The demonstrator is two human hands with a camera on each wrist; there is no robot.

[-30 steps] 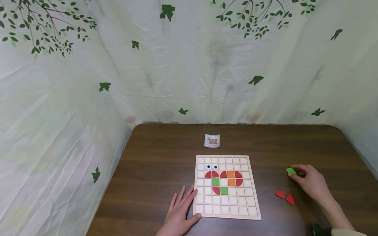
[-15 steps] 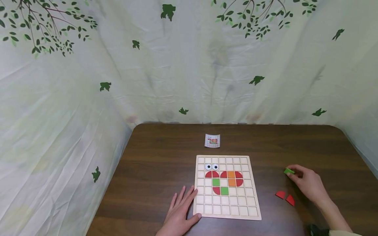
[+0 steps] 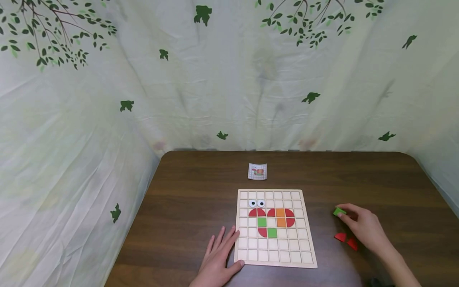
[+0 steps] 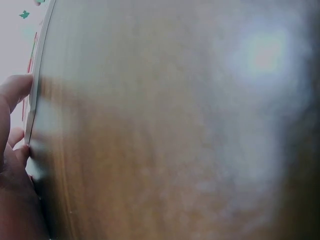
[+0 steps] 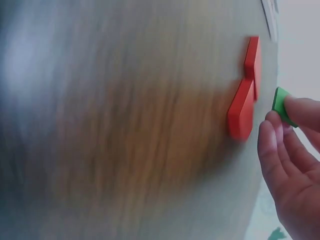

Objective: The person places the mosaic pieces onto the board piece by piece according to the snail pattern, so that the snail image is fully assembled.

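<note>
My right hand (image 3: pixel 363 227) pinches a green square tile (image 3: pixel 339 211) between thumb and fingers, to the right of the board. In the right wrist view the green tile (image 5: pixel 283 106) is held clear of the table. Two red quarter-round tiles (image 3: pixel 340 237) lie just below that hand. My left hand (image 3: pixel 216 257) rests, fingers spread, on the left edge of the white gridded board (image 3: pixel 290 255). Set in the board's cells are two eye tiles (image 3: pixel 256 203), several red quarter-rounds (image 3: pixel 257 212), orange squares (image 3: pixel 281 217) and green squares (image 3: pixel 272 232).
A small picture card (image 3: pixel 257 172) with a coloured pattern on a grid lies behind the board. All of it is on a dark brown wooden table (image 3: pixel 186 191). A pale curtain (image 3: pixel 229 87) printed with leaves hangs behind and to the left.
My right hand has moved left with the green tile, nearer the board. The left hand and the tiles on the board stay where they were.
</note>
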